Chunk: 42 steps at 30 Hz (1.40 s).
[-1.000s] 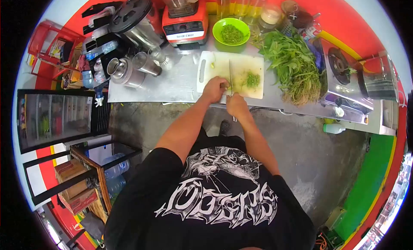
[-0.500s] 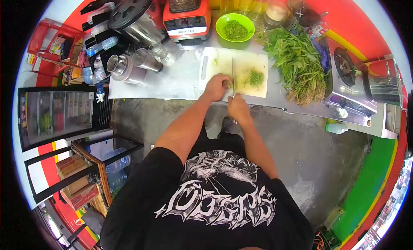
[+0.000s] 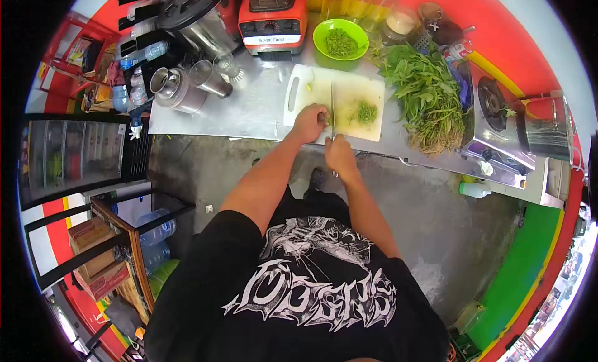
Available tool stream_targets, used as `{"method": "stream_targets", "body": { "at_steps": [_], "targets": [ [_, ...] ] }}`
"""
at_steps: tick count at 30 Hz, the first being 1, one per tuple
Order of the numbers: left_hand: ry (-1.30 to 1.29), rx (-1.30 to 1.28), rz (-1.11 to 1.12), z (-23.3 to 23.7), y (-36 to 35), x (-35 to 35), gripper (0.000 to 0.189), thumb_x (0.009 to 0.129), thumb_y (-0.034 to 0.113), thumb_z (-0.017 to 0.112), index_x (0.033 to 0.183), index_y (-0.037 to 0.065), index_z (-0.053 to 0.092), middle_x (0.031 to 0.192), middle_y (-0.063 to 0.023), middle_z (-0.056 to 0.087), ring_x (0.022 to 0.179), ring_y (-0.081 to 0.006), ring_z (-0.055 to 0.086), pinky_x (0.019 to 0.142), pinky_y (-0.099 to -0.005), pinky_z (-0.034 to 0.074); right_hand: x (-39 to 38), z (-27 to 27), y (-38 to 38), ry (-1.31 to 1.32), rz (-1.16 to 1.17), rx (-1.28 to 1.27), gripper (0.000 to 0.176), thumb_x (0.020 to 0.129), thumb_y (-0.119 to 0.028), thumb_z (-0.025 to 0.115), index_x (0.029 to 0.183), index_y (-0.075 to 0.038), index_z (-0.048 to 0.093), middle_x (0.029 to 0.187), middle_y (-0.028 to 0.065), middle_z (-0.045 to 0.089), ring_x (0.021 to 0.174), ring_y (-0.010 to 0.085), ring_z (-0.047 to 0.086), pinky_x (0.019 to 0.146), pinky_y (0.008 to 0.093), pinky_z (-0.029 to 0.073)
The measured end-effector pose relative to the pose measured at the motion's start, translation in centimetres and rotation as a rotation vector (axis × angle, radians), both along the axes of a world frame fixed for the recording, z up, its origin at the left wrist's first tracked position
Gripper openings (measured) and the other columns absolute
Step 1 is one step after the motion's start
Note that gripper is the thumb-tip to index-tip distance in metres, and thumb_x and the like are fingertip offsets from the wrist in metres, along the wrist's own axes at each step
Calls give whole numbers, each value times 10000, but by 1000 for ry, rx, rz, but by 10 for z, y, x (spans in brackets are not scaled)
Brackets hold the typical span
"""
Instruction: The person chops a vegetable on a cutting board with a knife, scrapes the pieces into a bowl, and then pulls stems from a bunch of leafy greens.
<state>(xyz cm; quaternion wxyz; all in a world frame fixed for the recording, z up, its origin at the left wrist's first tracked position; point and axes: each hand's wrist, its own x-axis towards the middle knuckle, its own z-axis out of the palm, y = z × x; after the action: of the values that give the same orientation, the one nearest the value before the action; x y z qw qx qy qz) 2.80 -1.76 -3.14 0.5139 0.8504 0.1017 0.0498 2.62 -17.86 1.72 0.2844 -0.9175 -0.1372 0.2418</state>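
My right hand (image 3: 339, 155) grips the handle of a kitchen knife (image 3: 332, 100), whose long blade points away from me over a white cutting board (image 3: 360, 86). Close to the left of the blade, my left hand (image 3: 311, 123) rests on the board with its fingers curled in. What those fingers hold, if anything, is mostly hidden. Finely chopped greens (image 3: 366, 113) lie in a small pile to the right of the blade. A small pale green piece (image 3: 309, 86) is near the board's far left part.
Behind the board stands a green bowl (image 3: 319, 35) of chopped greens. To the right lie leafy stalks with roots (image 3: 427, 94), then a gas stove (image 3: 498, 138). A red blender (image 3: 272, 28), metal shaker (image 3: 177, 91) and glass (image 3: 208, 78) stand to the left. The counter edge faces me.
The whole view has shifted slightly, so the board and hands appear a little further left. Both hands keep their places by the knife; the chopped pile looks about the same.
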Motion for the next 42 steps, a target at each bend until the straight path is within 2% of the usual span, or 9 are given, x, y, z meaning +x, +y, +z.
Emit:
{"method": "stream_targets", "body": {
  "at_steps": [3, 6, 16, 25, 27, 30, 36, 40, 42],
  "targets": [
    [-31, -36, 25, -1, 1, 1, 230, 690, -1, 789, 867, 52, 651, 820, -92, 610, 790, -267, 612, 729, -381, 499, 16, 12, 4, 24, 42, -23, 419, 988, -327, 528, 1073, 81, 566, 1027, 368, 655, 990, 524, 639, 889, 561, 501],
    [-23, -2, -9, 0, 1, -1, 203, 752, -74, 733, 901, 10, 624, 852, -79, 573, 760, -182, 574, 716, -318, 489, 20, 19, -3, 99, 92, -18, 417, 991, -321, 525, 1058, 88, 569, 1017, 370, 655, 985, 523, 644, 882, 561, 505],
    [-15, 20, 58, 6, -7, -4, 125, 792, -61, 701, 888, 7, 657, 849, -108, 590, 784, -232, 624, 746, -342, 511, 1, 8, -1, -7, 15, -16, 435, 996, -343, 521, 1024, 88, 569, 983, 384, 646, 965, 552, 629, 883, 582, 489],
    [-76, 126, 70, 9, -9, -5, 134, 776, -18, 721, 881, 49, 672, 824, -122, 593, 787, -280, 621, 731, -384, 495, 1, 6, 0, 53, -12, -19, 443, 997, -344, 517, 989, 95, 578, 991, 374, 649, 970, 531, 638, 872, 584, 492],
    [-108, 235, 62, 8, -9, -4, 128, 772, -6, 722, 874, 55, 673, 822, -128, 597, 788, -303, 616, 726, -406, 493, 13, 2, 2, 141, 31, -21, 394, 993, -320, 503, 1045, 63, 578, 1017, 346, 665, 969, 513, 648, 887, 558, 505],
    [-91, 207, 58, 6, -8, -3, 129, 770, -6, 719, 874, 54, 674, 828, -131, 600, 791, -314, 612, 732, -423, 493, 12, 5, -1, -10, 104, -63, 390, 992, -314, 505, 1047, 65, 578, 1025, 347, 663, 980, 510, 648, 890, 555, 506],
    [-85, 188, 100, 1, -10, -2, 76, 765, 24, 701, 830, 59, 689, 825, -142, 616, 847, -340, 617, 763, -462, 491, -3, 5, 4, 24, 1, -57, 406, 987, -311, 505, 1040, 86, 575, 1022, 365, 653, 979, 527, 640, 884, 568, 501],
    [-39, 95, 99, 2, -8, -1, 71, 762, 8, 702, 819, 50, 690, 827, -140, 619, 844, -326, 626, 761, -447, 496, 9, -4, 6, -8, 17, -49, 396, 987, -310, 509, 1058, 75, 573, 1018, 362, 655, 975, 527, 641, 884, 569, 499],
    [-24, 92, 68, 1, -7, -1, 112, 772, -22, 722, 865, 3, 664, 858, -143, 600, 774, -281, 634, 719, -378, 507, 7, -4, 1, -19, 106, -36, 402, 992, -317, 508, 1058, 76, 565, 1014, 363, 654, 967, 525, 643, 878, 564, 501]
  ]
}}
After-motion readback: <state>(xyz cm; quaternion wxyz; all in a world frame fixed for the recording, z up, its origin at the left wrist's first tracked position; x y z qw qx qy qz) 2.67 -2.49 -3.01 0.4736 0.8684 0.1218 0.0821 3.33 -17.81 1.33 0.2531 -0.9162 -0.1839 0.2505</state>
